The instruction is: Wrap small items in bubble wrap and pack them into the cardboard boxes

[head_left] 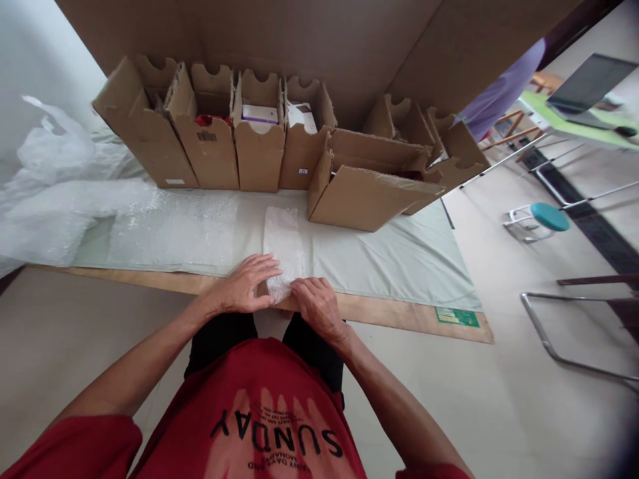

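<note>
A narrow folded strip of bubble wrap point(283, 236) lies across the cloth, its near end at the table's front edge. My left hand point(244, 285) rests on its left side, fingers outstretched and thumb apart near the close end. At the lower right corner of the strip, my right hand point(318, 305) has its fingers curled and pressed together on the wrap's edge. Whether anything is wrapped inside the strip cannot be made out. To the left, a wider flat sheet of bubble wrap point(174, 229) is spread on the cloth.
Upright cardboard holders point(212, 156) with small boxes in them line the back. A cardboard holder point(374, 199) lies on its side at the right. Crumpled bubble wrap point(44, 206) and a white plastic bag point(54, 143) fill the left. Beyond are a teal stool point(549, 217) and a laptop point(589, 86).
</note>
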Tool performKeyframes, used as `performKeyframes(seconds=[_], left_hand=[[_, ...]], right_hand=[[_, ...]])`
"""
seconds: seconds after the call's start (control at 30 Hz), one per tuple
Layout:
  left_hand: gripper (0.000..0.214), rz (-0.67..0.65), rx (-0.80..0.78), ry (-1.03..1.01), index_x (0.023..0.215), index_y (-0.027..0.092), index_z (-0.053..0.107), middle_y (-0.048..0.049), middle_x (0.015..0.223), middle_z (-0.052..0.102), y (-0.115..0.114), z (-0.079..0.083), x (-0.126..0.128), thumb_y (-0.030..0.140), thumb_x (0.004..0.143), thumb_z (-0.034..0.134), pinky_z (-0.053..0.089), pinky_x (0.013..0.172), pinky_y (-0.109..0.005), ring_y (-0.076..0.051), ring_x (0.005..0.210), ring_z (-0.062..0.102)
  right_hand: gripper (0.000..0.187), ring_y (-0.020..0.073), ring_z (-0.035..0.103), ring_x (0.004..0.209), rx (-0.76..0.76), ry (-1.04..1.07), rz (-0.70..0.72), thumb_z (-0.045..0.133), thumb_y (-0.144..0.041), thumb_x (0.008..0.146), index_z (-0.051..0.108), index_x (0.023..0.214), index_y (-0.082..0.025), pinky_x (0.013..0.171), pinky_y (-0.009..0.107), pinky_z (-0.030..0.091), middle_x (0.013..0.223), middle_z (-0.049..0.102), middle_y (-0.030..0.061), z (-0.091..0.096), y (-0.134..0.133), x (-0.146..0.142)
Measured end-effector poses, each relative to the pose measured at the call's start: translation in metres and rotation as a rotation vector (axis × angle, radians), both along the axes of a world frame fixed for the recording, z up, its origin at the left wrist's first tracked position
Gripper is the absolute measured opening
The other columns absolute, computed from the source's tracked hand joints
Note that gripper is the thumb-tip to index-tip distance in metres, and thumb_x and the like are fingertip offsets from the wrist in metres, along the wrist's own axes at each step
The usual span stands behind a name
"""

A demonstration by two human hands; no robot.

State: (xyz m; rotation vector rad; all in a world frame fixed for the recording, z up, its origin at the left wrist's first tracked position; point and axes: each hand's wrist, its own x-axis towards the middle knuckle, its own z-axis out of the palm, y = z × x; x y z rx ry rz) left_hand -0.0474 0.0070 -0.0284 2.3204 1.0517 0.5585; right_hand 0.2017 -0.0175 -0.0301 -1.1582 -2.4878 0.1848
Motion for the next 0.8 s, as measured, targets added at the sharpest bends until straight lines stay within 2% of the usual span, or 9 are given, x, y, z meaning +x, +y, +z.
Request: performKeyframes(seconds=[0.1,0.2,0.27,0.33,0.37,0.47,0.57,0.67,0.8], left_hand=[[0.072,-0.044,-0.007,-0.021,0.143,0.024,0.058,-0.0120,0.155,0.054,-0.006,0.003,-0.003,0.018,0.072,0.069,0.027,0.125,-0.058,-0.033,0.152,0.038],[0.050,0.073,0.028,-0.116,0.126,0.024,0.068,-0.0097,0.137,0.069,-0.009,0.004,0.003,0.013,0.077,0.060,0.032,0.122,-0.055,-0.030,0.143,0.051],[0.027,0.222,0.016,-0.202,0.105,0.023,0.073,-0.0083,0.113,0.077,-0.010,0.005,0.008,0.017,0.086,0.055,0.043,0.113,-0.049,-0.027,0.125,0.064],[0.019,0.343,-0.057,-0.254,0.090,0.021,0.072,-0.0067,0.094,0.077,-0.011,0.007,0.011,0.026,0.091,0.054,0.052,0.096,-0.041,-0.024,0.100,0.070],[0.020,0.386,-0.102,-0.261,0.085,0.021,0.070,-0.0057,0.088,0.075,-0.011,0.008,0.012,0.030,0.091,0.054,0.053,0.087,-0.037,-0.022,0.090,0.069],[0.026,0.473,-0.195,-0.268,0.070,0.020,0.060,0.0002,0.068,0.060,-0.012,0.011,0.013,0.037,0.088,0.054,0.046,0.067,-0.029,-0.016,0.068,0.057],[0.031,0.535,-0.242,-0.294,0.064,0.020,0.050,0.0045,0.059,0.045,-0.009,0.012,0.014,0.041,0.087,0.053,0.037,0.059,-0.026,-0.013,0.060,0.045],[0.027,0.575,-0.253,-0.315,0.068,0.020,0.054,0.0046,0.061,0.047,-0.001,0.009,0.017,0.040,0.086,0.053,0.036,0.060,-0.025,-0.012,0.061,0.045],[0.019,0.629,-0.215,-0.297,0.090,0.017,0.067,0.0030,0.067,0.058,0.010,0.002,0.024,0.033,0.084,0.059,0.041,0.063,-0.025,-0.013,0.062,0.052]], right_hand=[[0.029,0.0221,0.066,0.083,-0.065,0.081,-0.056,0.042,-0.020,0.105,0.071,0.101,-0.020,0.082,0.037,0.043,0.090,0.077,0.0072,0.011,0.008,-0.005],[0.029,0.0213,0.068,0.082,-0.147,0.163,-0.075,0.044,-0.025,0.105,0.072,0.098,-0.021,0.086,0.037,0.045,0.088,0.077,0.0066,0.027,0.014,-0.008],[0.027,0.0221,0.069,0.087,-0.242,0.261,-0.087,0.049,-0.033,0.104,0.073,0.100,-0.022,0.088,0.037,0.047,0.093,0.077,0.0067,0.038,0.015,-0.005],[0.032,0.0238,0.069,0.099,-0.366,0.398,-0.075,0.055,-0.045,0.101,0.071,0.117,-0.024,0.091,0.038,0.049,0.107,0.077,0.0077,0.044,0.017,0.000],[0.041,0.0250,0.068,0.106,-0.429,0.464,-0.061,0.059,-0.050,0.097,0.066,0.129,-0.024,0.093,0.039,0.050,0.116,0.076,0.0086,0.044,0.018,0.002],[0.068,0.0258,0.068,0.106,-0.558,0.574,-0.084,0.072,-0.053,0.086,0.053,0.145,-0.025,0.089,0.039,0.053,0.126,0.072,0.0101,0.029,0.024,0.005],[0.052,0.0204,0.066,0.079,-0.616,0.626,-0.228,0.068,-0.045,0.085,0.062,0.131,-0.022,0.073,0.034,0.053,0.096,0.073,0.0052,0.005,0.031,-0.006],[0.041,0.0174,0.060,0.066,-0.621,0.697,-0.319,0.059,-0.041,0.086,0.063,0.120,-0.019,0.065,0.030,0.049,0.073,0.064,-0.0005,-0.010,0.036,-0.021],[0.043,0.0156,0.057,0.063,-0.532,0.698,-0.397,0.056,-0.036,0.084,0.060,0.122,-0.016,0.066,0.029,0.047,0.069,0.062,-0.0029,-0.009,0.036,-0.031]])
